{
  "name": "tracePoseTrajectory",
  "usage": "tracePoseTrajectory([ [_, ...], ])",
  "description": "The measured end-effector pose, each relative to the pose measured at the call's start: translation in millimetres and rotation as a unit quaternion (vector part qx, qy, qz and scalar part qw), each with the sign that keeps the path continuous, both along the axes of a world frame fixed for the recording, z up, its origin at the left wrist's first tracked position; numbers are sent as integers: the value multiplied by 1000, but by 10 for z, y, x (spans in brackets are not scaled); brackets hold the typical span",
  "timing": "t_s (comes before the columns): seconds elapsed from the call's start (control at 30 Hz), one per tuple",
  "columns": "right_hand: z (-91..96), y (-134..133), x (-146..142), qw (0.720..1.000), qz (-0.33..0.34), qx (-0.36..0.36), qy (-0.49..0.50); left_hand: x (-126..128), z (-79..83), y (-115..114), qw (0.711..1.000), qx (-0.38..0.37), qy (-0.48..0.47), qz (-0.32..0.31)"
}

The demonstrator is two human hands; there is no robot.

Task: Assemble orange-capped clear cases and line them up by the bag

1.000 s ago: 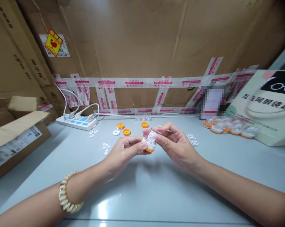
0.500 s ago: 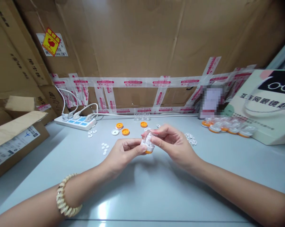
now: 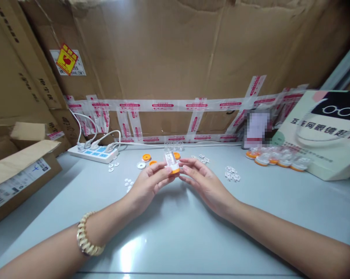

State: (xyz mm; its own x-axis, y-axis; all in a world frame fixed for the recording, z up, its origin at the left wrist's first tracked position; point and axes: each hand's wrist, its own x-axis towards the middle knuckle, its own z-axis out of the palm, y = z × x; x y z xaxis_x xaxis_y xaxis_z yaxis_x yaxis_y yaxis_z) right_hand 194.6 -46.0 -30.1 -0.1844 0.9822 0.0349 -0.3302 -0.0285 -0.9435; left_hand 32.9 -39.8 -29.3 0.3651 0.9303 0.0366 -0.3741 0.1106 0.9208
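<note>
Clear-topped capsule (image 3: pixel 171 162) at frame centre, upright, slightly tilted. Left hand (image 3: pixel 150 180) pinching its white-and-orange base. Right hand (image 3: pixel 206 184) just beside, fingers loosely spread; contact unclear. Orange caps (image 3: pixel 146 157) behind, white plates (image 3: pixel 232 174) right of centre, similar capsules (image 3: pixel 285 158) right, power strip (image 3: pixel 93 154) left.

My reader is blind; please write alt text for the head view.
Over a grey tabletop, the left hand holds a round white-and-orange plastic base with a clear cover, the right hand close beside it. Round orange plastic discs lie behind.
</note>
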Motion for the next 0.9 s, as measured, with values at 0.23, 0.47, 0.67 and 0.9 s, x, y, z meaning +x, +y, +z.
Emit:
tracePoseTrajectory([
  [0.23,-88,-35,-63,995,57,-60,50,7,-77,0,986,82,134,51],
  [0.47,-72,-65,-79,993,57,-72,73,-5,-75,11,981,109,155,42],
  [0.67,-83,-78,-68,989,85,-64,101,11,19,-28,981,128,147,14],
  [0.9,-83,-35,-36,980,137,-85,120,-12,26,-29,980,140,142,0],
])
